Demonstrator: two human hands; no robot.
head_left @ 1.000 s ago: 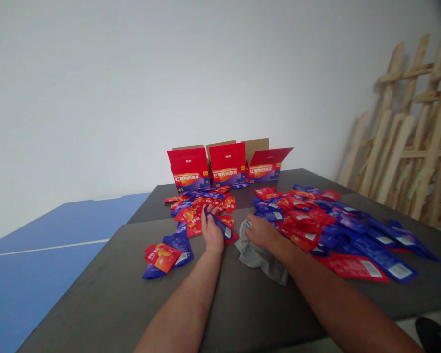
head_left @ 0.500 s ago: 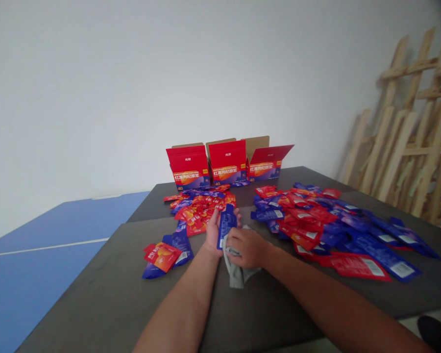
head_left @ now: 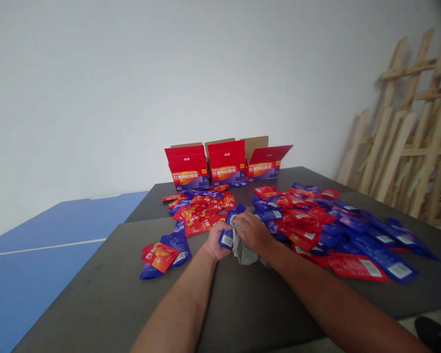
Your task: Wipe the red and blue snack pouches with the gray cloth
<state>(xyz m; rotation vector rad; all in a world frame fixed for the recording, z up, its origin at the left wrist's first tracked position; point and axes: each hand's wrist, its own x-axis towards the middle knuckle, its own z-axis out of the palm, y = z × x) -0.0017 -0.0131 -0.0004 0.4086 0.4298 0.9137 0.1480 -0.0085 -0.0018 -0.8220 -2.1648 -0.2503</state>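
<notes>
Blue pouch (head_left: 227, 239) tilts into grey cloth (head_left: 240, 247) between both hands

The pouch now sits low and tilted between the person's hands, its barcode end at the left and its top leaning right, where half a second ago it stood nearly upright. The left hand (head_left: 216, 241) has moved right and lower, its left fingers (head_left: 220, 231) closed round the pouch's lower end. The right hand (head_left: 253, 233) has come up against it, with the right fingers (head_left: 244, 221) shut on the bunched cloth, which wraps the pouch's middle. Both hands are nearly touching, just above the near middle of the dark bench (head_left: 95, 294).

Around them, little else has changed. A heap of red and blue sachets (head_left: 202, 213) lies at far left, a smaller stack (head_left: 161, 257) at near left, and a wide spread of pouches (head_left: 327, 228) at right. Three open red cartons (head_left: 222, 164) stand along the far edge. A blue table (head_left: 40, 274) lies beyond the bench's left side, and wooden lattice panels (head_left: 400, 132) lean on the right wall.
</notes>
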